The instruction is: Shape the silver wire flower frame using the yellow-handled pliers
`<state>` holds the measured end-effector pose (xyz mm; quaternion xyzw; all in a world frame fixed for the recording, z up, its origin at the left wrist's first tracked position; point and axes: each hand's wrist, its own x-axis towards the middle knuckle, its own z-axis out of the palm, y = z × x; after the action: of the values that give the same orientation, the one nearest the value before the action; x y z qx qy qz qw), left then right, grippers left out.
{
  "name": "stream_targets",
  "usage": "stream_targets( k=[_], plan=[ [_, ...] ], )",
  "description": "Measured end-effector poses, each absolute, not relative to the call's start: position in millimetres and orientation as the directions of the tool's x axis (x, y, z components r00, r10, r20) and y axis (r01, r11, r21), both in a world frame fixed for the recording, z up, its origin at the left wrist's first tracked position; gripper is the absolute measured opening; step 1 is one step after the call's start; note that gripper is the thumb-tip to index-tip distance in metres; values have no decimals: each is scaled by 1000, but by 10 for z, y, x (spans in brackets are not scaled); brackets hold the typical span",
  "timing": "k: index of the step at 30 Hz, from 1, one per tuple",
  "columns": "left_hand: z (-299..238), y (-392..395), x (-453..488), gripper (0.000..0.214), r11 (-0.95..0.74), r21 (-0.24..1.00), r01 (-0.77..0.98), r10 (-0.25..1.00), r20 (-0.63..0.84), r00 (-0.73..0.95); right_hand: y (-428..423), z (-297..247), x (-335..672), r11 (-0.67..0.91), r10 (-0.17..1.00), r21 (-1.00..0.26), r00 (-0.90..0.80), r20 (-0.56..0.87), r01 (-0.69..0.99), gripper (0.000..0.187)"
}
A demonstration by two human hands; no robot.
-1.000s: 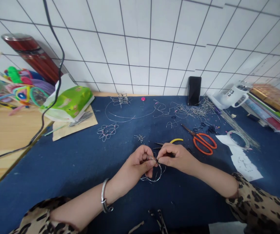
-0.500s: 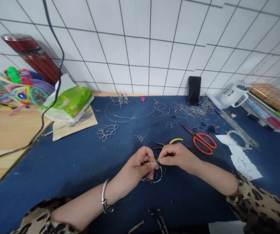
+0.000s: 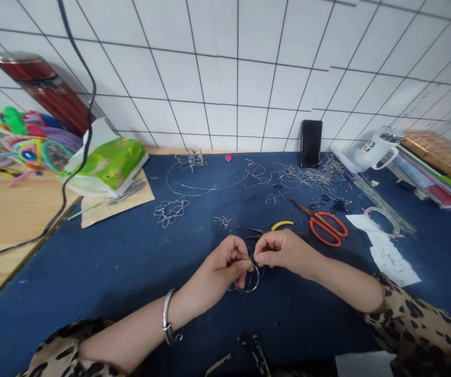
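Over the blue cloth (image 3: 131, 262), my left hand (image 3: 220, 267) and my right hand (image 3: 282, 251) meet fingertip to fingertip. Both are closed in a pinch on a small looped piece of thin silver wire (image 3: 247, 280) with tiny beads, which hangs below the fingers. A silver bangle (image 3: 166, 319) sits on my left wrist. Yellow-handled pliers (image 3: 272, 228) lie just behind my right hand.
Orange scissors (image 3: 323, 225), loose wire tangles (image 3: 304, 178), a wire flower (image 3: 170, 209), a black phone (image 3: 311, 143), a white mug (image 3: 374, 152), stacked books (image 3: 441, 167), white paper (image 3: 390, 256), a green packet (image 3: 108, 165), a red flask (image 3: 48, 89), a black cable (image 3: 68, 173) and a dark tool (image 3: 257, 353) surround me.
My hands and the wire piece have stayed pinched together with only slight finger movement. The view has shifted a little, so everything sits slightly left and higher.
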<state>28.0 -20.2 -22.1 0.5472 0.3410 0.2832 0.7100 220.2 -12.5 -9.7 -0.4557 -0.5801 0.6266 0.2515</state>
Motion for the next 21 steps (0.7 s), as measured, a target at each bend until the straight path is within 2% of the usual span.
stream_targets(
  k=[7, 15, 21],
  plan=[
    [-267, -203, 292, 5, 208, 978, 10, 788, -174, 591, -161, -68, 2172, -151, 875, -943, -404, -267, 296, 8],
    [-253, -181, 296, 5, 206, 978, 23, 778, -178, 602, -212, -55, 2127, -23, 922, -911, -344, -179, 412, 5],
    [-240, -207, 320, 4, 182, 981, 62, 801, -185, 569, -264, -74, 2083, -25, 935, -901, -308, -174, 432, 6]
  ],
)
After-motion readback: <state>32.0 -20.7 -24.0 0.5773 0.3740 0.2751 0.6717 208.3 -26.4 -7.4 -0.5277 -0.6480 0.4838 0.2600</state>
